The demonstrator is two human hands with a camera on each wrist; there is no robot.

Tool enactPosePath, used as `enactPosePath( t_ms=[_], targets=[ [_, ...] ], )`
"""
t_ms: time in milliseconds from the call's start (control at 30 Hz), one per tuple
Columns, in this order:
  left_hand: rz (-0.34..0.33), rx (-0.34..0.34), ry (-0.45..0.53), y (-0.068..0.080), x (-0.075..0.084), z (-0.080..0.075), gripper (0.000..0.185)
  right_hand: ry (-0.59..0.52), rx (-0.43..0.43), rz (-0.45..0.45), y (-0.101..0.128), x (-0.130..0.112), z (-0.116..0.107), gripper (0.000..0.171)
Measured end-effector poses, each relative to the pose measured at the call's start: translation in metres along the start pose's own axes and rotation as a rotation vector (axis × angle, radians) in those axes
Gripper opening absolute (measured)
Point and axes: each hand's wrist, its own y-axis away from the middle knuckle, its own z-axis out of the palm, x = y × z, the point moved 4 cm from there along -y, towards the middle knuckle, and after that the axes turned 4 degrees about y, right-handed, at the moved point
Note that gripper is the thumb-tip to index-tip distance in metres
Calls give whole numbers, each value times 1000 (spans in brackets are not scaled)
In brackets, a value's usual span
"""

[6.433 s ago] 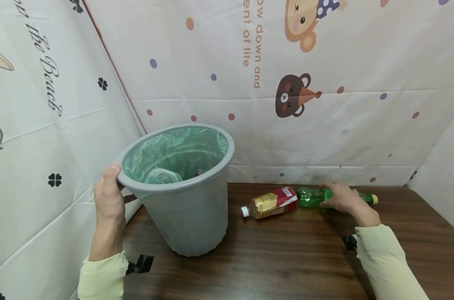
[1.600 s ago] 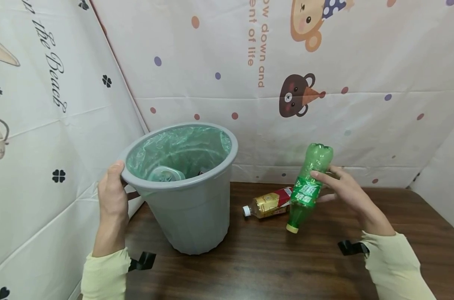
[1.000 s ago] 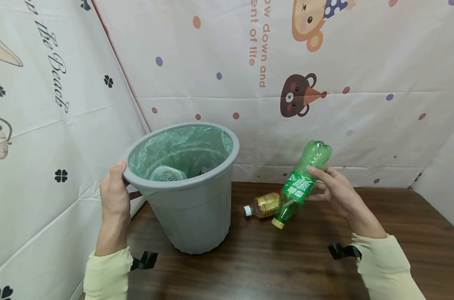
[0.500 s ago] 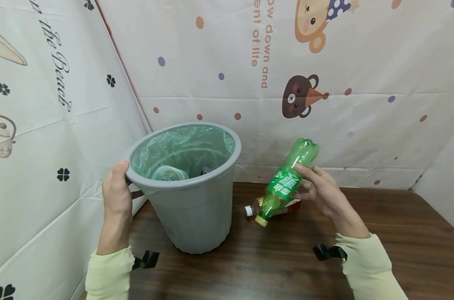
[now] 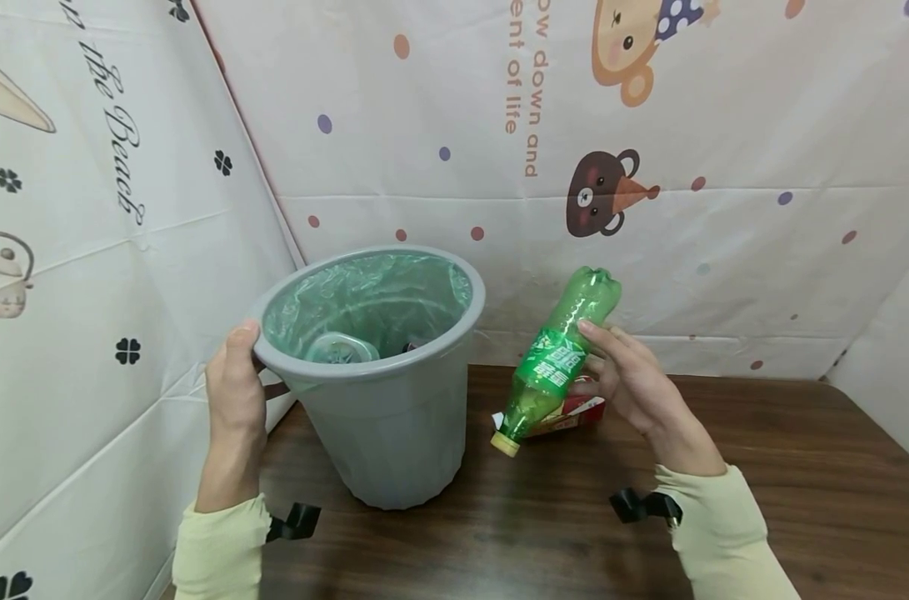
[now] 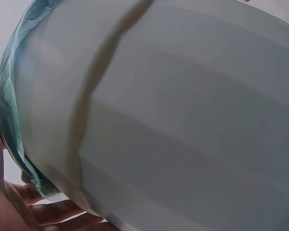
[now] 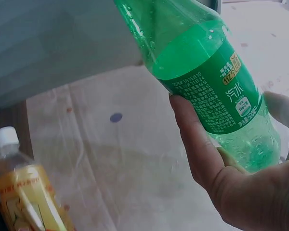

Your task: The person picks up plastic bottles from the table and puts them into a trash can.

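My left hand (image 5: pixel 233 404) grips the rim of a grey trash bin (image 5: pixel 394 433), thumb on top, at its left side. In the left wrist view its fingers (image 6: pixel 62 211) lie under the rim, against the bin's outside. A green plastic bottle (image 5: pixel 551 362) is held by my right hand (image 5: pixel 641 392) above the table, tilted with its yellow cap down and left. The right wrist view shows the bottle's green label (image 7: pixel 216 86) and thumb and fingers around its body. Behind it a second bottle (image 7: pixel 26 197), white-capped with a gold and red label, lies on the table, partly hidden in the head view.
A green plastic bag (image 5: pixel 364 292) lines the bin, which leans a little; a clear bottle (image 5: pixel 342 348) and something dark lie inside it. The brown wooden table (image 5: pixel 544 533) reaches to printed cloth walls (image 5: pixel 724 275) at the back and sides.
My right hand has taken the green bottle up from the table, turned it cap-down and carried it left, in front of the gold-labelled bottle. The left hand keeps its hold on the bin.
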Motion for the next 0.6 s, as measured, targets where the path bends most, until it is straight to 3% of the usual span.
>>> enactPosePath(
  t_ms=[333, 600],
  targets=[
    [-6, -11, 9, -1, 0, 2, 45, -42, -101, -48, 7, -19, 23, 62],
    [-7, 3, 10, 0, -1, 0, 44, -61, -135, -41, 4, -27, 38, 65]
  ],
)
